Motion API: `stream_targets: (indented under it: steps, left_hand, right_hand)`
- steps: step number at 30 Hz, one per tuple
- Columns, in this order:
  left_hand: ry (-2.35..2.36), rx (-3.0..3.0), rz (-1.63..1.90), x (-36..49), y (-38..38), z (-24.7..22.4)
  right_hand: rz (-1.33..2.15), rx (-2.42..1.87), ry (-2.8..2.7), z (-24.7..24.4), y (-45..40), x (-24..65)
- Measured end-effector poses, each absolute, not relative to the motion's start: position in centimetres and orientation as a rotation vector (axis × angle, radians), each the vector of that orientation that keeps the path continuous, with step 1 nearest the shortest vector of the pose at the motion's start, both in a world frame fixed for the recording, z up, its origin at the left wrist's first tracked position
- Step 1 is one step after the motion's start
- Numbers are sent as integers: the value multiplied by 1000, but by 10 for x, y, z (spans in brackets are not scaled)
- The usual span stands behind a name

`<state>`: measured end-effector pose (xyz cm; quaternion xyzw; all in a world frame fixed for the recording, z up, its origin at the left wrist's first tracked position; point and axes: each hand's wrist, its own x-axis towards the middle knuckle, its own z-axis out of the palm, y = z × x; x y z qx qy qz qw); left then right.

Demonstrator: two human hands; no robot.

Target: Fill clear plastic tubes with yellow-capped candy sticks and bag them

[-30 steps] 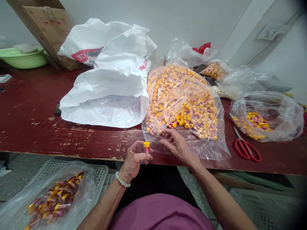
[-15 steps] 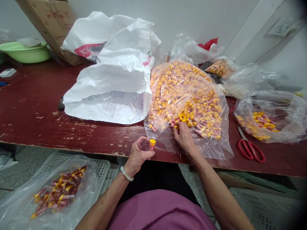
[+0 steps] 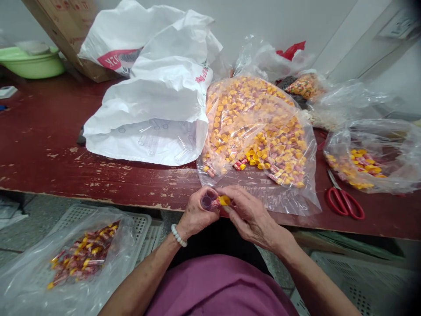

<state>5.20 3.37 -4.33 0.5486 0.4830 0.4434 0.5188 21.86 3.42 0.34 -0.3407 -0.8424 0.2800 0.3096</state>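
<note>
My left hand [image 3: 196, 213], a bead bracelet at its wrist, is closed around clear plastic tubes [image 3: 207, 201] whose open ends face up. Against them lies a red-and-white labelled piece with a yellow cap [image 3: 224, 200]. My right hand [image 3: 250, 215] pinches at this yellow cap, thumb below and fingers above, touching the left hand's side. Its fingers partly hide the piece. Behind the hands, a clear plastic bag [image 3: 226, 180] lies open with many yellow-capped pieces [image 3: 259, 158] in it. A white sack [image 3: 154, 101] to its left holds more clear tubes [image 3: 148, 142].
Red-handled scissors [image 3: 344, 202] lie right of the big bag, near another clear bag [image 3: 394, 175] of yellow-capped pieces. Below the table's left front, a plastic-lined crate [image 3: 140, 219] holds capped tubes [image 3: 82, 256]. A green basin [image 3: 31, 66] and a cardboard box [image 3: 70, 37] stand at back left.
My right hand has left the bag's mouth and come back to my left hand, at the yellow cap. My left hand has shifted slightly right and tipped the tubes. The view has tilted slightly.
</note>
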Motion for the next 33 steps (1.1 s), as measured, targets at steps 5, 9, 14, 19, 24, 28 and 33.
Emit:
stream_targets:
  steps: [5,9,14,19,24,28,33]
  left_hand:
    - [1138,1235,1046,49,35,-46]
    - [1106,1136,1051,50,34,-51]
    - [1188,1045,1063,46,35,-55]
    - [1242,937,1037,33,34,-54]
    - [1214,1008,1056,34,33,-53]
    - [1266,1215,1085,39,36,-51]
    - [1334,1459,1013,42,37,-49]
  right_hand:
    - [620,-984,-2233,-10,32,217]
    - [487,-1009,-2362,-24,25,206]
    - [567,-985,-2296,-33,45,214]
    - [188,-1439,-1952,-60,112,248]
    - [3,-1637,-2113,-88,149,261]
    - [58,-1647,-1921,-86,143,263]
    - [565,-1444,-1772,-43,93,255]
